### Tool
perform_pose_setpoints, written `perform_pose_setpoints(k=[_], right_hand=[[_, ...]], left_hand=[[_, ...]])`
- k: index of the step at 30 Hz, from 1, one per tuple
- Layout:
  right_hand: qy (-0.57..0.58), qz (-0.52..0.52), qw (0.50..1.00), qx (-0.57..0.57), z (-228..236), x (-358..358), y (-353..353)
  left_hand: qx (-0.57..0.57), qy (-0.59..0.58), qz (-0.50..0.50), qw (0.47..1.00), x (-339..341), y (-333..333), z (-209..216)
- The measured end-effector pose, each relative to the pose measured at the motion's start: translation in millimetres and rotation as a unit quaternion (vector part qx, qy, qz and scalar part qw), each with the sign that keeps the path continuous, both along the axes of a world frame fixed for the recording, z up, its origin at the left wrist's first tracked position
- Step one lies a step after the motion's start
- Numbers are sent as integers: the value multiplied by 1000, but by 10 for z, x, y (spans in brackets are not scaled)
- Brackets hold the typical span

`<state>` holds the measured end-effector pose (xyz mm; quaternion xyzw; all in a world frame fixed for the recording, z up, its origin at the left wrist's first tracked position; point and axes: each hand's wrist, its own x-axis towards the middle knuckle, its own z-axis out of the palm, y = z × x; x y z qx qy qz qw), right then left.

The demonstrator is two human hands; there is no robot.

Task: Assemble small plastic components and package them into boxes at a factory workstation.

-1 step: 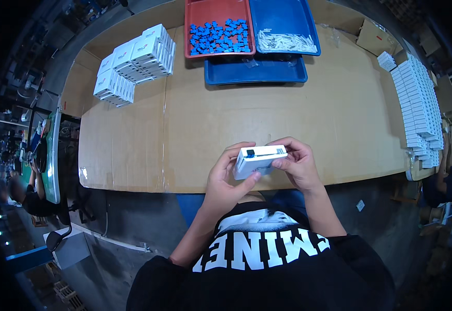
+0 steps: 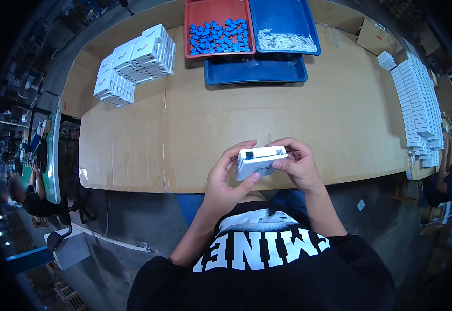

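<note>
Over the table's near edge I hold a small white box (image 2: 255, 167) between my two hands, its narrow side facing up. That side has a long opening, with a small dark piece at its left end and a light strip along it. My left hand (image 2: 224, 180) is closed round the box's left end, thumb on the front face. The right hand (image 2: 301, 165) grips the right end, its thumb pressed near the upper front corner. Fingers behind the box are partly hidden.
A cardboard-covered table (image 2: 210, 124) lies before me. Stacked white boxes (image 2: 135, 59) stand at back left. A red tray (image 2: 218, 15) holds blue pieces; a blue tray (image 2: 283, 20) holds white sticks, above another blue tray (image 2: 257, 72). Small white boxes (image 2: 418, 103) are piled right.
The box has tilted very slightly in my hands, and the left fingers behind it have shifted a little. Everything else looks the same.
</note>
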<state>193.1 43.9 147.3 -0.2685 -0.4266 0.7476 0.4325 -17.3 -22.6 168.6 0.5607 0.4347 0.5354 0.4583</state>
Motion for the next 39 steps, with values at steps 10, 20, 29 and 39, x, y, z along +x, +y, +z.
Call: perform_pose_setpoints(k=[10, 20, 29, 39], right_hand=[[-9, 16, 999, 30, 132, -73, -1], [-19, 42, 995, 92, 97, -3, 34], [-39, 30, 993, 105, 93, 60, 6], [-55, 6, 985, 163, 86, 29, 20]], left_hand=[[-19, -112, -1, 994, 2, -79, 37], [-1, -60, -40, 997, -36, -90, -25], [-48, -115, -33, 992, 14, -108, -34], [-14, -95, -71, 993, 2, -73, -76]])
